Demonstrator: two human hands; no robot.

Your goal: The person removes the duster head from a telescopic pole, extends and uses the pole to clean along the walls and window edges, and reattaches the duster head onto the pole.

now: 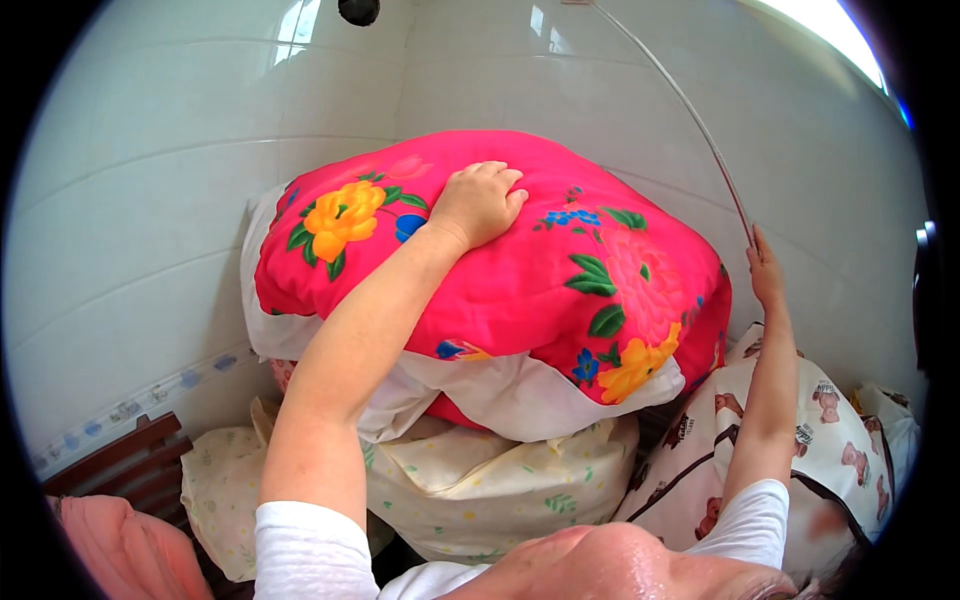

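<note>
A bright pink quilt [500, 290] with yellow, blue and pink flowers lies bunched in a big mound, its white underside [520, 390] showing along the front. On top of it rests my left hand [480, 203], palm down, with the fingers slightly bent and nothing gripped. My right hand [766, 270] is off to the right of the quilt, raised near the tiled wall. Its fingers are closed round the lower end of a thin pale cord [692, 108], which rises in a curve to the top of the view.
Below the quilt sits a cream bag with a leaf print [490, 490]. A white bear-print storage bag [740, 400] stands at the right. Brown wooden slats [125, 455] and a salmon-pink cloth [125, 550] are at lower left. Tiled walls [180, 180] rise behind.
</note>
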